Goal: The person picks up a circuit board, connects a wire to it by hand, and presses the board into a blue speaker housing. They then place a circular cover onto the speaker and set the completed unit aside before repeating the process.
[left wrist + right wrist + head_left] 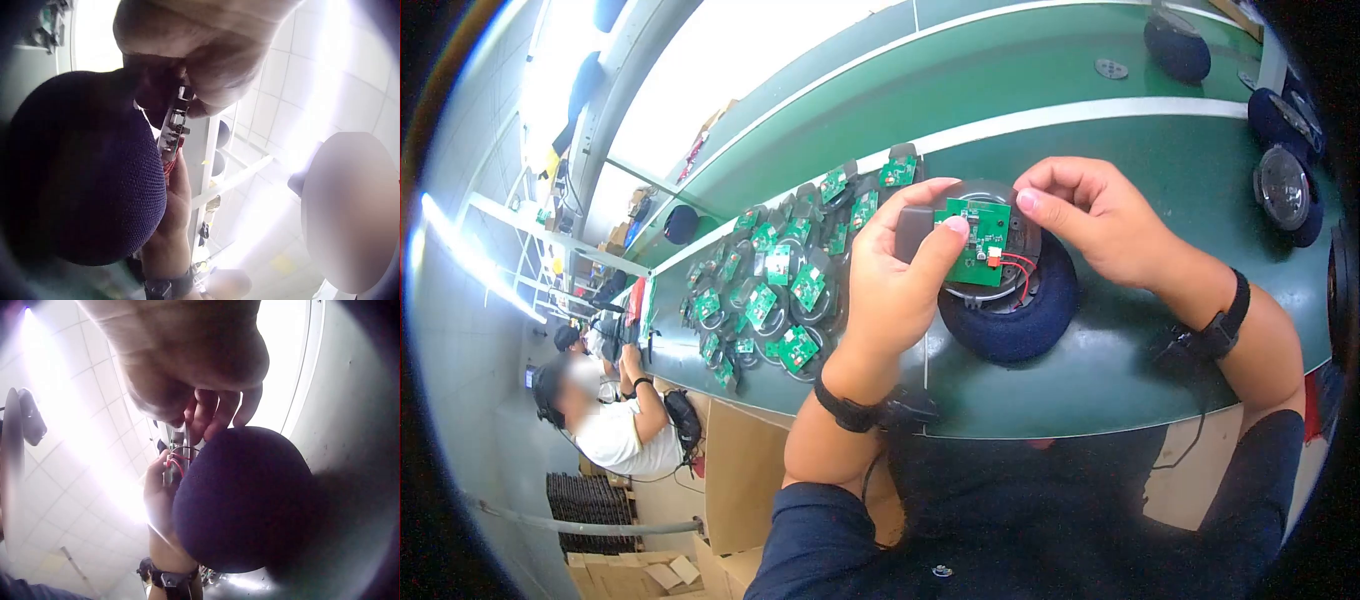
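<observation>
A green circuit board (990, 262) sits on a dark round base (1028, 228), with red wires (1022, 268) running from a connector on the board. My left hand (892, 290) grips the base at its left side, thumb pressing on the board's face. At the upper right edge of the base, my right hand (1105, 215) pinches with thumb and bent fingers. Below them a navy fabric-covered round shell (1010, 335) rests on the table, partly hidden by the base. In the right wrist view this shell (244, 500) sits just under the right fingertips.
Several similar bases with green boards (778, 265) crowd the green table (1120, 345) to the left. More navy shells (1178, 50) stand at the back right, one with a round clear-faced part (1284, 187). Another person (625, 420) sits farther along the bench.
</observation>
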Tool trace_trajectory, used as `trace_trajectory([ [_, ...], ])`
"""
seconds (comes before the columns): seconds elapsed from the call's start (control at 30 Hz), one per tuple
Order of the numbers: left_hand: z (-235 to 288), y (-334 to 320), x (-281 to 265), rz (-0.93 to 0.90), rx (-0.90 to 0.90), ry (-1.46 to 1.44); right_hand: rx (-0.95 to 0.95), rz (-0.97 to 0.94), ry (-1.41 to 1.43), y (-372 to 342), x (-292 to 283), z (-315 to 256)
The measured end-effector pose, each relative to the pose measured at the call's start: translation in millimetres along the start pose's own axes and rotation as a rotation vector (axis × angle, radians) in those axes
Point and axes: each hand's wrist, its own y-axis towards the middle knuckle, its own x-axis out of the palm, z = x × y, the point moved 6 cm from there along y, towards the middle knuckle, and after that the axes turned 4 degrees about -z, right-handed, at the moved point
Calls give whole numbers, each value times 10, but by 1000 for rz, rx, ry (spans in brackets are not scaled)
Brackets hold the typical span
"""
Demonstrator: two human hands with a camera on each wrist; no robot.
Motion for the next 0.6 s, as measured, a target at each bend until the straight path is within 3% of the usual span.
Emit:
trace_trajectory([
  [0.33,-40,-87,-58,24,70,-61,12,33,-61,-25,20,-41],
  [0.4,103,-143,-5,-65,263,175,27,-31,-106,-31,15,-58],
  [0.47,115,-168,-5,-113,287,190,32,-94,-61,-39,71,-99],
  [0.53,204,-217,119,-289,428,300,37,-156,-16,-41,97,-158],
  [0.6,268,-237,133,-303,455,338,114,-265,-63,-56,109,-196],
])
